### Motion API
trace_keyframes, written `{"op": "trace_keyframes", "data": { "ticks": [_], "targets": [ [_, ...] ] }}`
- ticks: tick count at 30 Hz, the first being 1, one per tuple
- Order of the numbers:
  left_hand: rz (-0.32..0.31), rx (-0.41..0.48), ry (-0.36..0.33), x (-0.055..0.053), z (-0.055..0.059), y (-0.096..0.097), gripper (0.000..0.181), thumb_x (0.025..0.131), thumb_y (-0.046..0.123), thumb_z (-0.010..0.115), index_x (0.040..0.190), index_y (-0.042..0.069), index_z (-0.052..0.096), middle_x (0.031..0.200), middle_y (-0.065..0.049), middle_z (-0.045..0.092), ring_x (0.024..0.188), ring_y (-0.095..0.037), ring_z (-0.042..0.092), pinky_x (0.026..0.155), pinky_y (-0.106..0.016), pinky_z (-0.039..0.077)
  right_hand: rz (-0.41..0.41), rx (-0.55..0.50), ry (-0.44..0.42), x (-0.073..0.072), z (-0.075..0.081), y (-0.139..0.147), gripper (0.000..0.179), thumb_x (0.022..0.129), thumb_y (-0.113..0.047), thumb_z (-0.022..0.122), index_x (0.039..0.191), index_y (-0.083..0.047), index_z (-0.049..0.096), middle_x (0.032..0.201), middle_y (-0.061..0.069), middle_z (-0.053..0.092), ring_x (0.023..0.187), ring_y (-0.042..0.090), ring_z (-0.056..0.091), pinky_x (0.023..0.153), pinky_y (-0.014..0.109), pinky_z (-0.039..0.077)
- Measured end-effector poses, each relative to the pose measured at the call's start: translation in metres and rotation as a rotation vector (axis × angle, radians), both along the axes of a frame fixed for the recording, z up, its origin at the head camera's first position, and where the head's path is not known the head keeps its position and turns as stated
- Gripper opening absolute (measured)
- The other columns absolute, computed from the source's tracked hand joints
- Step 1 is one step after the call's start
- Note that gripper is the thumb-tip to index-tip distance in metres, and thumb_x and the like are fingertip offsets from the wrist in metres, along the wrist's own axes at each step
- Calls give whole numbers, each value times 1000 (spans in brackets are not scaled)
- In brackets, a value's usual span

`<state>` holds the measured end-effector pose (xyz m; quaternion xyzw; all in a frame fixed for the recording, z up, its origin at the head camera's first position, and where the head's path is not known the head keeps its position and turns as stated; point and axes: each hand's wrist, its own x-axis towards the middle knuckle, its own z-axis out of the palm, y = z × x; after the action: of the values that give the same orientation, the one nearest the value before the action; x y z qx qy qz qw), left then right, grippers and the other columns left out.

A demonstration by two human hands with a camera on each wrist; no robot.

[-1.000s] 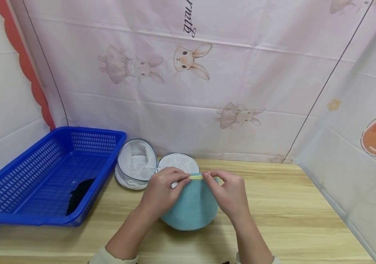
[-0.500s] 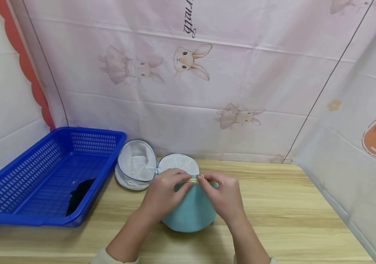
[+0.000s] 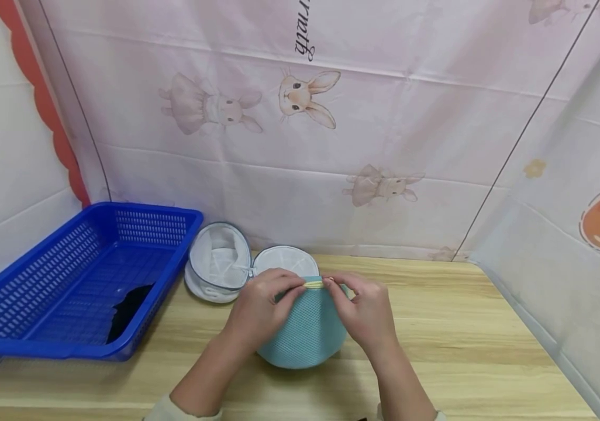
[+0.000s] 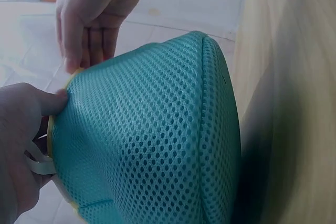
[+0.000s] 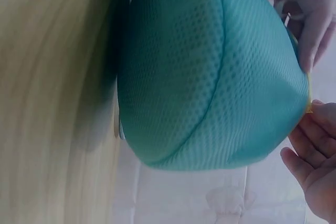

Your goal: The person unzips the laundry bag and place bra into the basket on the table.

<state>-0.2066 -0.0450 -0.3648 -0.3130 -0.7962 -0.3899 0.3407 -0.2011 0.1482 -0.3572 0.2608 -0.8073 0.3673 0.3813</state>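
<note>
A teal mesh laundry bag with a rounded bottom is held up by its top edge, close over the wooden table. Along that edge runs a yellow zipper. My left hand pinches one end of the zipper edge between thumb and fingers; a white loop shows beside it in the left wrist view. At the other end my right hand pinches the edge by the zipper, thumb against forefinger. Its fingertips hide the zipper's right end. In the right wrist view the bag bulges out, its side seam curving down.
On the left stands a blue plastic basket with a black cloth inside. Two round white mesh bags with dark rims, one open and one flat, lie behind the teal bag. A printed curtain closes off the back.
Half a second ago my hands were closer together at the zipper; now the right hand has drawn back to the right, showing more yellow between them. The left hand has barely moved.
</note>
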Motion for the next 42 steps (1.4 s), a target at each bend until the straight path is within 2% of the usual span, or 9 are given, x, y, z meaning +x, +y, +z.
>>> {"op": "trace_keyframes", "data": {
  "ticks": [11, 18, 26, 30, 35, 42],
  "targets": [
    [-46, 44, -28, -3, 1, -5, 11, 83, 6, 78, 93, 8, 78, 92, 0, 74, 87, -11, 69, 76, -25, 57, 27, -18, 0, 2, 4, 3, 6, 84, -7, 77, 90, -7, 78, 87, 1, 76, 80, 14, 73, 66, 25, 58],
    [-47, 33, -22, -2, 0, -2, 13, 81, 8, 80, 93, 8, 78, 92, 1, 74, 89, -11, 69, 78, -27, 57, 106, -25, 7, 3, 4, -3, 8, 83, -3, 76, 90, -4, 77, 89, 4, 76, 85, 19, 74, 77, 17, 56],
    [-66, 28, 18, 3, -3, 7, 14, 82, 10, 80, 96, 8, 78, 95, 1, 73, 91, -11, 68, 78, -22, 56, 211, -16, 42, 4, 2, -10, 8, 83, 0, 75, 91, -3, 76, 89, 5, 75, 86, 21, 73, 79, 17, 55],
    [-89, 50, 40, 2, -2, 7, 12, 81, 6, 79, 93, 7, 78, 93, 0, 74, 90, -13, 69, 79, -21, 56, 203, -3, 52, 3, 2, -9, 9, 83, 0, 75, 91, -3, 76, 89, 5, 75, 85, 21, 73, 79, 16, 55],
    [-120, 67, 28, 0, -1, 4, 10, 81, 5, 79, 91, 7, 78, 92, -1, 74, 90, -13, 70, 80, -22, 56, 162, 15, 45, 3, 3, -5, 8, 83, -2, 76, 91, -4, 76, 90, 4, 76, 87, 20, 73, 79, 18, 56],
    [-100, 68, -3, -1, 1, -2, 11, 82, 4, 78, 92, 8, 78, 92, 0, 74, 90, -12, 69, 78, -23, 57, 103, 9, 40, 3, 6, 0, 8, 82, -3, 77, 91, -5, 77, 90, 5, 76, 85, 19, 74, 74, 19, 57]
  ]
}}
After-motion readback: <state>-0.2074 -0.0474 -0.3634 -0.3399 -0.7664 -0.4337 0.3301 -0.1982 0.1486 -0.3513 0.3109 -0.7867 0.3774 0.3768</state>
